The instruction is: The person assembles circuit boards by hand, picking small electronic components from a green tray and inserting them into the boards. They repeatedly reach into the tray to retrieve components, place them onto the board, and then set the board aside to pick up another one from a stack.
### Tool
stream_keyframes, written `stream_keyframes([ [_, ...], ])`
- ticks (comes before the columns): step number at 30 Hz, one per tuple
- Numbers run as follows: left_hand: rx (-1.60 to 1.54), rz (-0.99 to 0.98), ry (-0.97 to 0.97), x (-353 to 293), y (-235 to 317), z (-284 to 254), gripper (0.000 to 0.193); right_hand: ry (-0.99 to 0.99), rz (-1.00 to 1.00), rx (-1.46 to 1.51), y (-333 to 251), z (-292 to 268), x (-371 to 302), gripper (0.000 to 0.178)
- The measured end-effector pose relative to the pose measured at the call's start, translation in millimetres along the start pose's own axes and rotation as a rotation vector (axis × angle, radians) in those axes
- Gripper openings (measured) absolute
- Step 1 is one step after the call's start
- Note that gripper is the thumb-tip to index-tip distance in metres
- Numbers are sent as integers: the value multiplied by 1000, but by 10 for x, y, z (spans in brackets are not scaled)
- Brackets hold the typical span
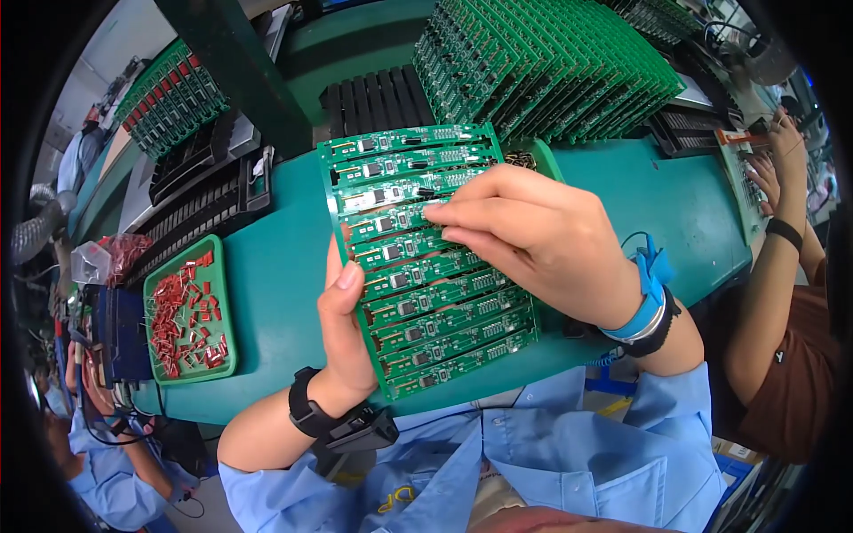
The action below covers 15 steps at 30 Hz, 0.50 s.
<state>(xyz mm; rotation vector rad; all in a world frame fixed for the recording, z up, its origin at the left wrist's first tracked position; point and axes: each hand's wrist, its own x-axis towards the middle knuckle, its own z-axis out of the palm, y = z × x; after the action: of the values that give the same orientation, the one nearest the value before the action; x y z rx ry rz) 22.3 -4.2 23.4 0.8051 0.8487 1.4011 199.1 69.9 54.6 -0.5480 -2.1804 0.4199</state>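
A green circuit board panel (413, 333), divided into several long strips with small chips, is held tilted up in front of my chest. My left hand (345, 333) grips its left edge, thumb on the face and the other fingers mostly hidden behind. Over the upper strips, my right hand (546, 235) is closed, thumb and forefinger pinched close to the board's surface. Whatever sits between those fingertips is too small or hidden to make out. Small black parts (426, 192) stand on the top strips, just above the fingertips. A blue band with a clip circles my right wrist.
Left on the green table (275, 293) lies a green tray (230, 342) of red leaded components (178, 311). Another green tray (548, 162) is partly behind the panel. Upright boards (542, 67) fill a black rack behind. A co-worker's hands (777, 169) handle a board at right.
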Motion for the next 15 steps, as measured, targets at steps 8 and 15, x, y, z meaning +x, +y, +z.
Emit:
stream_keyframes([
  [8,-78,2,-44,26,-38,-20,55,-25,20,-27,5,1,27,17],
  [15,-74,9,-50,31,-39,-10,55,-32,-9,-53,4,-3,14,18],
])
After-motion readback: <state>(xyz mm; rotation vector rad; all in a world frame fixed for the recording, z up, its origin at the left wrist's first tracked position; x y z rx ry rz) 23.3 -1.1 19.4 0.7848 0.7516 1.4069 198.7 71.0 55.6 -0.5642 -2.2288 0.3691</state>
